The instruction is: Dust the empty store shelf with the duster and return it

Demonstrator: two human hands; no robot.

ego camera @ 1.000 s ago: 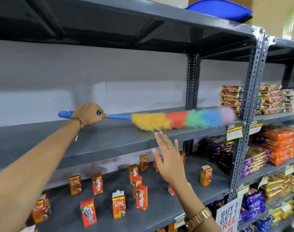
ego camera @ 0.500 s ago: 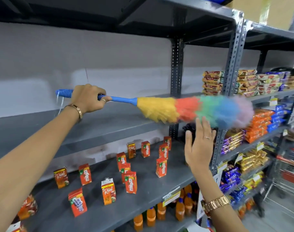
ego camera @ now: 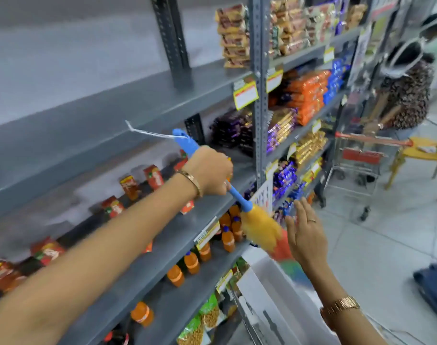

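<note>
**Blue-handled duster held clear of the grey shelf**

Blue plastic forms the handle of the duster (ego camera: 252, 215), which the left hand (ego camera: 210, 170) holds in a closed fist, fingers wrapped tight round the grip. The tool slants downward to the right, its handle end with a white hanging loop pointing up toward the empty shelf (ego camera: 100, 113), its yellow and orange fluff low, out in front of the lower shelves and off the empty one. The right hand (ego camera: 305, 235) hangs open just beside the fluffy head, fingers spread and straight, holding nothing; contact with the fluff cannot be judged. Small juice cartons (ego camera: 130, 186) stand scattered on the shelf below, and orange bottles (ego camera: 191, 262) sit one level lower. A shopping cart (ego camera: 357, 155) stands in the aisle.
</note>
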